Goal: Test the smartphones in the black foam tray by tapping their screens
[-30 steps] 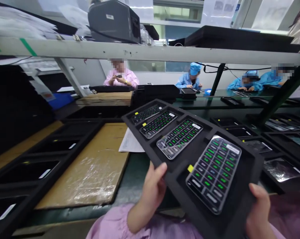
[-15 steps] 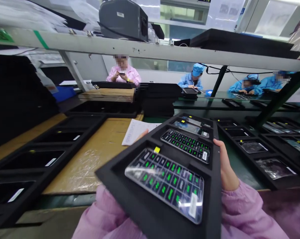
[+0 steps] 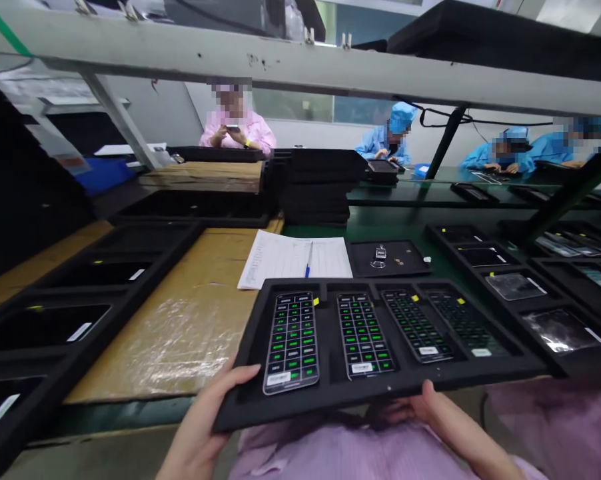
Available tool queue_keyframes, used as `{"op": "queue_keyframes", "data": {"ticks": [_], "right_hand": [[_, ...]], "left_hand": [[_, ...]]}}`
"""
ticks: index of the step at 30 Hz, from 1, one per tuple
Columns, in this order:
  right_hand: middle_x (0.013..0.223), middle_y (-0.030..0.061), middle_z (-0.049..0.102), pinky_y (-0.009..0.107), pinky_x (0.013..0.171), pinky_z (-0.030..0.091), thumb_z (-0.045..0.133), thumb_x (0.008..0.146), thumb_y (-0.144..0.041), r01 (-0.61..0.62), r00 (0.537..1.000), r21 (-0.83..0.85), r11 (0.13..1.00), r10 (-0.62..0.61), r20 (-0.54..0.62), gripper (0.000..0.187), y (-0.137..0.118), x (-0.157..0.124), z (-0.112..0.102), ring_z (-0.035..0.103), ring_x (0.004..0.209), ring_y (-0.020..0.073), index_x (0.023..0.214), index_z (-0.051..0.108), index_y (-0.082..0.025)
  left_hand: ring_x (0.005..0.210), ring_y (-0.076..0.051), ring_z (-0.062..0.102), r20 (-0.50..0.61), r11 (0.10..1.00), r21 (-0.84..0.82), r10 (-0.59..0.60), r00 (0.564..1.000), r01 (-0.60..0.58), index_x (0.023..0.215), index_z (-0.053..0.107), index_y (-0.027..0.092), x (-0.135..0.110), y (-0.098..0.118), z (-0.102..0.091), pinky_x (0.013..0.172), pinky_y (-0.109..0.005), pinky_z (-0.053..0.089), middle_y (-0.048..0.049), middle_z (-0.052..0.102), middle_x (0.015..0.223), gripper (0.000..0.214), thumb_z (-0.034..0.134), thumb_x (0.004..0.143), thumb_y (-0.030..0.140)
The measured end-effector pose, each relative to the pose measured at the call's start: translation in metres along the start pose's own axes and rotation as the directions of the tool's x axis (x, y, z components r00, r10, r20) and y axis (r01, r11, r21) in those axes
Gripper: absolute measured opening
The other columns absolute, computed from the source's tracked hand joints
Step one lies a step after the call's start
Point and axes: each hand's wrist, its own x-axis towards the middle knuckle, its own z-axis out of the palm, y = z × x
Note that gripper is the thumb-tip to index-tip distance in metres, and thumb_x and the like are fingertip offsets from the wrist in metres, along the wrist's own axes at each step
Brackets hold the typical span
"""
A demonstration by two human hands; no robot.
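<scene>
Head view: left hand (image 3: 200, 427) and right hand (image 3: 438, 417) grasp the black tray (image 3: 380, 390) from beneath its near edge, fingers curled under, holding four lit phones (image 3: 290, 340) level.

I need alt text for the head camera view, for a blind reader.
Two bare hands, left hand and right hand, hold a black foam tray of four phones with green-lit screens at the near edge of a green workbench. A white paper form lies behind it.

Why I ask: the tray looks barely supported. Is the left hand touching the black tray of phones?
Touching. In the head view the left hand has its thumb lying against the near left edge of the black tray.
</scene>
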Motion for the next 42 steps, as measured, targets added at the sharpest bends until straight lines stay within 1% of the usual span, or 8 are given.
{"op": "queue_keyframes", "data": {"ticks": [3,6,9,10,13,17,27,42], "right_hand": [[0.133,0.0109,0.068,0.046,0.11,0.048,0.065,0.09,-0.06,0.171,0.955,-0.399,0.901,-0.051,0.293,0.052,-0.052,-0.026,-0.021,0.064,0.126,0.0322,0.132,0.07,-0.028],[0.117,0.0098,0.076,0.044,0.097,0.057,0.061,0.096,-0.05,0.348,0.935,-0.499,0.794,-0.255,0.248,0.045,-0.109,-0.011,-0.045,0.073,0.107,0.0285,0.136,0.067,-0.03],[0.113,0.0069,0.077,0.043,0.092,0.06,0.05,0.101,-0.042,0.312,0.911,-0.748,0.586,-0.409,0.06,0.037,-0.15,0.063,-0.067,0.074,0.104,0.0264,0.127,0.071,-0.027],[0.115,0.0058,0.077,0.043,0.099,0.057,0.052,0.099,-0.035,0.212,0.867,-0.871,0.444,-0.496,-0.042,0.033,-0.158,0.095,-0.074,0.072,0.108,0.0264,0.122,0.073,-0.026],[0.123,0.0133,0.073,0.047,0.112,0.045,0.053,0.088,-0.009,0.054,0.816,-0.939,0.341,-0.558,-0.155,0.038,-0.165,0.182,-0.094,0.065,0.12,0.0314,0.118,0.075,-0.016],[0.127,0.0164,0.07,0.045,0.114,0.042,0.05,0.083,0.002,-0.022,0.795,-0.973,0.228,-0.586,-0.156,0.038,-0.15,0.237,-0.11,0.057,0.131,0.0289,0.107,0.075,-0.012],[0.145,0.014,0.058,0.052,0.118,0.033,0.051,0.078,0.002,-0.076,0.777,-0.996,0.052,-0.622,-0.092,0.035,-0.137,0.244,-0.129,0.044,0.143,0.0319,0.091,0.079,-0.016],[0.143,0.0134,0.061,0.044,0.119,0.039,0.049,0.077,0.001,-0.061,0.808,-0.993,0.104,-0.579,-0.11,0.047,-0.138,0.234,-0.131,0.051,0.139,0.0293,0.111,0.078,-0.015]], "left_hand": [[0.072,-0.026,0.076,-0.044,0.999,0.011,-0.035,0.998,0.035,0.108,0.071,0.017,0.01,0.0,-0.01,0.058,-0.029,0.062,-0.009,0.079,0.09,0.039,0.073,0.069,0.009],[0.098,-0.029,0.076,-0.031,0.996,0.09,0.029,0.999,-0.027,0.118,0.069,0.019,0.019,0.0,-0.014,0.075,-0.031,0.065,-0.0098,0.078,0.111,0.05,0.075,0.07,0.009],[0.132,-0.029,0.059,-0.006,0.954,0.193,0.233,0.972,-0.227,0.127,0.066,0.021,0.022,-0.007,-0.019,0.105,-0.036,0.055,-0.0107,0.066,0.138,0.051,0.075,0.077,0.022],[0.14,-0.029,0.05,0.008,0.916,0.225,0.34,0.941,-0.333,0.129,0.064,0.023,0.021,-0.011,-0.021,0.114,-0.038,0.047,-0.0098,0.06,0.146,0.05,0.074,0.08,0.027],[0.151,-0.027,0.033,0.022,0.727,0.345,0.626,0.78,-0.593,0.133,0.062,0.03,0.007,-0.017,-0.026,0.126,-0.044,0.027,-0.0034,0.042,0.161,0.048,0.07,0.086,0.039],[0.147,-0.028,0.041,-0.043,0.591,0.475,0.755,0.654,-0.651,0.124,0.066,0.035,-0.016,-0.013,-0.034,0.125,-0.046,0.033,0.0031,0.047,0.157,0.036,0.066,0.089,0.047],[0.138,-0.032,0.053,-0.118,0.704,0.45,0.656,0.745,-0.549,0.114,0.069,0.03,-0.008,-0.01,-0.04,0.117,-0.049,0.045,-0.0031,0.065,0.139,0.041,0.067,0.084,0.059],[0.125,-0.03,0.062,0.026,0.674,0.48,0.628,0.778,-0.561,0.114,0.071,0.025,0.0,-0.02,-0.028,0.112,-0.042,0.046,-0.0092,0.069,0.131,0.047,0.066,0.082,0.06]]}}
